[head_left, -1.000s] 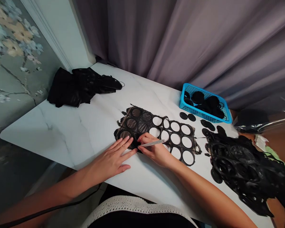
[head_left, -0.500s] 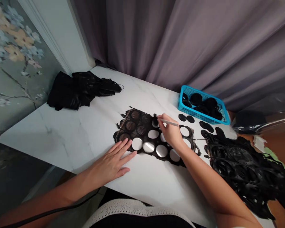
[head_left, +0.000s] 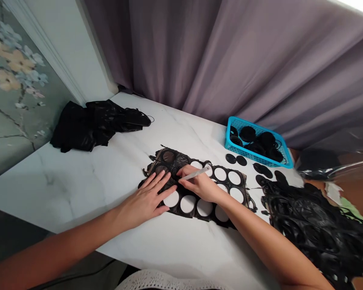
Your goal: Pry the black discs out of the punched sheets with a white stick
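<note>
A black sheet (head_left: 183,197) with rows of round openings lies on the white table. Many openings show white; several at its left end are covered in dark, sheer material. My left hand (head_left: 143,201) rests flat on the sheet's left end, fingers spread. Pinched in my right hand (head_left: 199,184) is a thin pale tool (head_left: 195,173), perhaps a blade or tweezers. The fingertips of that hand touch the sheet just right of my left fingers. What lies under them is hidden.
A blue basket (head_left: 258,160) of black round pieces stands at the back right. Black discs (head_left: 241,160) lie before it. A heap of black cut material (head_left: 314,225) covers the right side. Black cloth (head_left: 87,127) lies at the back left of the white table (head_left: 78,189).
My right hand has moved left along the sheet, uncovering white circles behind it. My left hand has shifted slightly onto the sheet. The camera view has tilted a little.
</note>
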